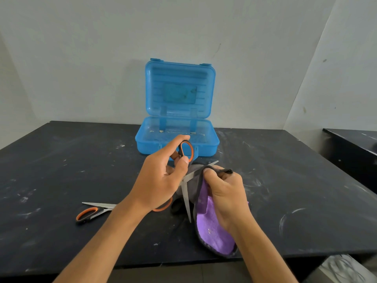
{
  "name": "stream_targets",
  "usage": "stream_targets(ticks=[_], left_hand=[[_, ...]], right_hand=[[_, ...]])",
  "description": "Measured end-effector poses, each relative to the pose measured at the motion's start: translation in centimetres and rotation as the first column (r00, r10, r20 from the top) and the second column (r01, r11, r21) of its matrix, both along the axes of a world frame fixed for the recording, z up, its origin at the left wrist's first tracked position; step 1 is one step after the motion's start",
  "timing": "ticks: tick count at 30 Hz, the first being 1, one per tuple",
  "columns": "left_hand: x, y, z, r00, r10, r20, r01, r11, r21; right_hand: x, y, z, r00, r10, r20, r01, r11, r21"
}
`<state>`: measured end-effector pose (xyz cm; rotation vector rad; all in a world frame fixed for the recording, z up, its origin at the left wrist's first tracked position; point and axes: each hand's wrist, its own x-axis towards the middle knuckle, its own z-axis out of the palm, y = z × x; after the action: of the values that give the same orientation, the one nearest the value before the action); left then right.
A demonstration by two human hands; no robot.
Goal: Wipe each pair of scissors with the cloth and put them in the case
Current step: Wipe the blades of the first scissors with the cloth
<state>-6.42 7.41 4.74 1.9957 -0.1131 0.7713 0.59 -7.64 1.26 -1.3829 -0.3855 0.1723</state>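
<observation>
Nearest me, the right hand [226, 193] is pinching the purple cloth [212, 227] around one blade of the opened scissors [186, 193] the left hand [161, 178] is gripping by the handle, spare scissors [93, 212] lying on the worktop [61, 170], the blue case [177, 144] beyond standing open, holding only pale crumbs.

Black table [61, 160], scuffed with pale marks.
At twelve o'clock I see an open blue case [177, 145] standing on it; at eight o'clock a pair of orange-handled scissors [92, 212] lies flat, well apart from the case.
</observation>
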Motion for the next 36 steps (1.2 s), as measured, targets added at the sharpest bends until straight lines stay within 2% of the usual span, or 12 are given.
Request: stream_targets(ticks=[5,10,14,18,24,28,30,33,36], left_hand=[[0.2,0.2,0.1,1.0,0.011,-0.009,-0.011,1.0,-0.014],[0.1,0.3,0.0,1.0,0.006,-0.017,-0.006,1.0,-0.002],[0.1,0.8,0.0,0.999,0.013,-0.032,-0.014,1.0,-0.025],[0.1,0.8,0.0,0.999,-0.008,-0.034,0.008,1.0,-0.02],[0.1,1.1,-0.2,0.998,-0.025,-0.049,0.023,0.999,-0.042],[0.4,1.3,-0.1,0.982,-0.128,-0.137,0.089,0.961,-0.261],[0.5,1.2,0.0,0.956,-0.202,-0.212,0.113,0.922,-0.37],[0.1,1.3,0.4,0.864,-0.399,-0.308,0.19,0.824,-0.534],[-0.4,2.1,0.6,0.781,-0.521,-0.344,0.217,0.743,-0.632]], right_hand=[[-0.2,-0.1,0.2,0.993,0.037,-0.112,-0.027,0.996,0.088],[0.6,-0.5,0.2,0.996,-0.032,-0.087,0.035,0.999,0.034],[0.5,-0.7,0.6,0.99,0.044,-0.135,-0.032,0.996,0.086],[0.8,-0.9,0.8,0.994,-0.005,-0.113,0.014,0.997,0.082],[1.0,-1.6,1.3,0.983,0.05,-0.179,-0.006,0.971,0.241],[0.8,-2.0,1.7,0.954,0.236,-0.186,-0.158,0.92,0.359],[0.4,-2.1,1.9,0.948,0.279,-0.154,-0.209,0.909,0.362],[0.1,-1.8,2.1,0.968,0.231,-0.095,-0.198,0.943,0.268],[-0.1,-1.6,2.4,0.988,0.107,-0.108,-0.079,0.967,0.241]])
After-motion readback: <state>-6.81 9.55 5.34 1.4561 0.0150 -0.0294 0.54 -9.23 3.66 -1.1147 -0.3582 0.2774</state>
